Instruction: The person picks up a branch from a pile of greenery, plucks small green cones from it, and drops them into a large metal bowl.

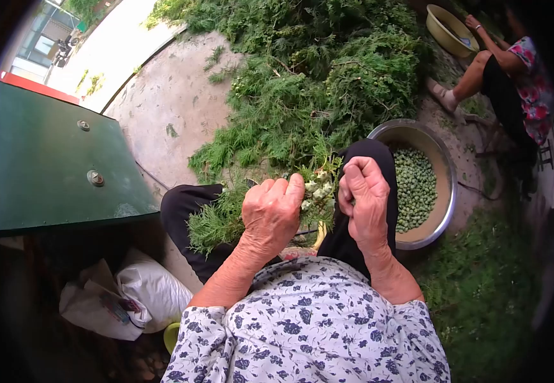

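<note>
My left hand (pixel 269 210) is closed around a leafy conifer branch (pixel 216 223), held above my lap. Its green sprays stick out on both sides of the fist. Pale green cones (pixel 318 191) cluster on the part between my two hands. Just right of that cluster, my right hand (pixel 366 198) is closed, with fingers curled in and thumb pressed against them. Whatever it may hold is hidden. By my right knee stands a metal basin (pixel 446 220) with many small green cones (pixel 416 191) inside.
A large heap of cut conifer branches (pixel 328 83) lies ahead of me. At the upper right another person (pixel 513 64) sits beside a yellow basin (pixel 439 25). On the left are a green metal panel (pixel 53 159) and, lower, a white sack (pixel 152 287). More greenery (pixel 481 293) lies at the lower right.
</note>
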`<action>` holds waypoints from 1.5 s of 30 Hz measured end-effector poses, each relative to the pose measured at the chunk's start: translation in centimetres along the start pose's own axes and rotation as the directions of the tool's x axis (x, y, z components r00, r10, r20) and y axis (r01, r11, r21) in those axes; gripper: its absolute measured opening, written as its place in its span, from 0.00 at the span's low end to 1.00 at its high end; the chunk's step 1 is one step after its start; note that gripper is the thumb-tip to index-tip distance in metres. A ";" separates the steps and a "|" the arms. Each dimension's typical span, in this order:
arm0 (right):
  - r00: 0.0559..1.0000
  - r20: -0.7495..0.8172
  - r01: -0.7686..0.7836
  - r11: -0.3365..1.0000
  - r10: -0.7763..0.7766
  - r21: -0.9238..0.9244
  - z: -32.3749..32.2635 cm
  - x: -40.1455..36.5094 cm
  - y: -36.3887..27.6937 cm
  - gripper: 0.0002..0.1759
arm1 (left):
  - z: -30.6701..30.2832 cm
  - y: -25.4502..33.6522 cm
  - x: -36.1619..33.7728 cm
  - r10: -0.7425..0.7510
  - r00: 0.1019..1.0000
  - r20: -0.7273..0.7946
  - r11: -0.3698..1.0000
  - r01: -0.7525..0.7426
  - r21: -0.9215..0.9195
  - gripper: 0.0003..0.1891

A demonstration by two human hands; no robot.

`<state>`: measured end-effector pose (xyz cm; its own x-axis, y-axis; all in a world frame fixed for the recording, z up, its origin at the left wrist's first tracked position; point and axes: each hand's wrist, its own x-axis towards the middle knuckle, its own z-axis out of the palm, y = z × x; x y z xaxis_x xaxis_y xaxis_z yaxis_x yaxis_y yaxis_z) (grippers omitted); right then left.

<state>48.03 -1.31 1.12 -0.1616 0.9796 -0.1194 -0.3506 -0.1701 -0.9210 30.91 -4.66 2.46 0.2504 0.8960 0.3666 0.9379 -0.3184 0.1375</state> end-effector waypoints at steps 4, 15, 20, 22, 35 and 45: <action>0.993 -0.007 -0.103 0.896 0.118 0.431 -2.1 1.7 -2.2 0.07 | 0.2 -1.3 -0.5 -0.006 0.999 -0.033 1.000 0.007 0.028 0.14; 0.881 0.357 0.473 0.592 -0.311 -0.652 1.8 1.1 0.2 0.12 | -0.2 -1.3 -0.6 0.046 0.999 -0.013 0.997 -0.045 0.062 0.17; 0.973 -0.046 0.219 0.970 -0.225 -0.107 -0.9 1.7 0.4 0.08 | -0.2 -1.2 -1.1 -0.029 1.000 -0.003 0.999 0.029 0.013 0.17; 0.999 0.042 -0.005 0.936 -0.010 0.353 -1.6 2.4 -0.1 0.09 | 0.0 -1.5 -1.3 -0.010 1.000 -0.010 1.000 0.010 0.030 0.17; 0.939 0.316 0.297 0.776 -0.134 -0.556 2.7 -0.2 0.1 0.17 | 0.0 -1.1 -0.6 0.022 1.000 0.006 0.993 -0.023 0.118 0.15; 0.930 0.353 0.280 0.817 -0.100 -0.505 1.8 -0.1 0.1 0.20 | 0.3 -0.8 -0.1 0.005 0.999 -0.034 0.996 -0.002 0.089 0.14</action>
<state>46.33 -1.57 1.70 -0.4410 0.8905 0.1121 0.1343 0.1889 -0.9728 30.21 -4.36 2.05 0.2469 0.8835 0.3981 0.9551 -0.2913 0.0542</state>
